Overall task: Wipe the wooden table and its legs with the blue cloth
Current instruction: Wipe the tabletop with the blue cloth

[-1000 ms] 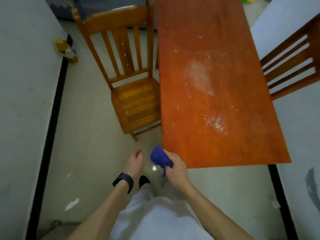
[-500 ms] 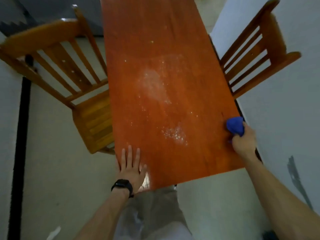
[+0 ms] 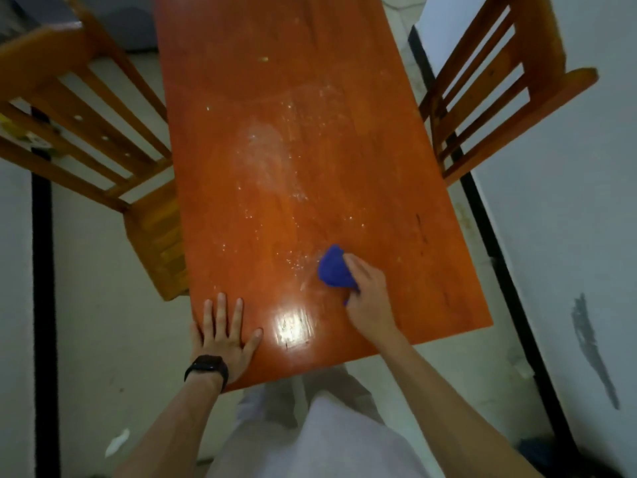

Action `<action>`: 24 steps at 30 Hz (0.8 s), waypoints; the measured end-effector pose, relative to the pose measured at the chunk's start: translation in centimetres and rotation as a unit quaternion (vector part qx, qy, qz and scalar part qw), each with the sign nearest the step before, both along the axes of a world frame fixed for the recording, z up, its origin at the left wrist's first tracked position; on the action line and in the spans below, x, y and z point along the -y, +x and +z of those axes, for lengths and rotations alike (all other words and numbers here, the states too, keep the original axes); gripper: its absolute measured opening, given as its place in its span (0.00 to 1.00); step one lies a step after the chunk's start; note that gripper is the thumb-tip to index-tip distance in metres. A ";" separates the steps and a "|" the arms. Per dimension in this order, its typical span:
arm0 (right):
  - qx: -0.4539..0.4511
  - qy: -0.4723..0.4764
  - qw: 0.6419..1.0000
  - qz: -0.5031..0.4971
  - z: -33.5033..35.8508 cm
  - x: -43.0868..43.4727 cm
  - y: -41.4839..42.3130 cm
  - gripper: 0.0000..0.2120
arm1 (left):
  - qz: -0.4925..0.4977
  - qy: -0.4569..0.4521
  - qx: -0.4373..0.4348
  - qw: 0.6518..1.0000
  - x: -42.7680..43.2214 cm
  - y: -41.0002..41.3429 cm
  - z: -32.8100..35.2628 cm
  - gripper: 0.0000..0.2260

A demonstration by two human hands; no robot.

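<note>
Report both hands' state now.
Left hand: open, flat on the table.
Right hand: gripping the cloth.

Your right hand (image 3: 368,294) gripped the bunched blue cloth (image 3: 333,269) and pressed it on the table (image 3: 344,150), near the table's close end, right of its middle. Your left hand (image 3: 224,334), a black watch (image 3: 206,369) at its wrist, lay flat on the table's near left corner, fingers spread. A pale smear (image 3: 265,150) marked the table's middle. A wooden chair (image 3: 86,125) stood just beside the table's left side, a second chair (image 3: 499,98) beside its right.
</note>
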State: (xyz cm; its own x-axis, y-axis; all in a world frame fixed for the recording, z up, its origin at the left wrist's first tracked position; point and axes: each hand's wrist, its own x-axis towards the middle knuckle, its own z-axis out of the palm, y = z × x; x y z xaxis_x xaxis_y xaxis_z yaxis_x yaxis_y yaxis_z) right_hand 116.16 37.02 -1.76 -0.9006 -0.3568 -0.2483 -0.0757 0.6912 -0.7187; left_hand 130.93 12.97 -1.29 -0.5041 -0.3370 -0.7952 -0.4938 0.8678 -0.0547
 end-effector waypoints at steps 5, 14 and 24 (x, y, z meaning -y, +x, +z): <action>-0.030 0.162 0.961 -0.224 -0.2 -5.7 -7.1 0.36 | 0.002 0.000 -0.013 1.000 0.1 -0.1 0.1 0.34; 0.103 -0.024 0.991 0.087 -0.9 7.6 1.2 0.33 | 0.027 0.006 -0.033 0.999 0.5 0.3 -0.2 0.40; -0.059 0.132 0.989 0.009 -1.8 6.1 -0.8 0.37 | 0.023 0.012 -0.061 0.998 0.3 0.7 -0.6 0.37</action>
State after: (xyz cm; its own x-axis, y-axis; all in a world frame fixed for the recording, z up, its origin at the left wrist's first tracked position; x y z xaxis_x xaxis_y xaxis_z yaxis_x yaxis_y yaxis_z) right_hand 115.39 30.96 -3.56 -0.9228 -0.3103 -0.2285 -0.1629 0.8515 -0.4985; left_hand 131.66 12.70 -1.93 -0.5829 -0.3426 -0.7368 -0.5342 0.8448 0.0298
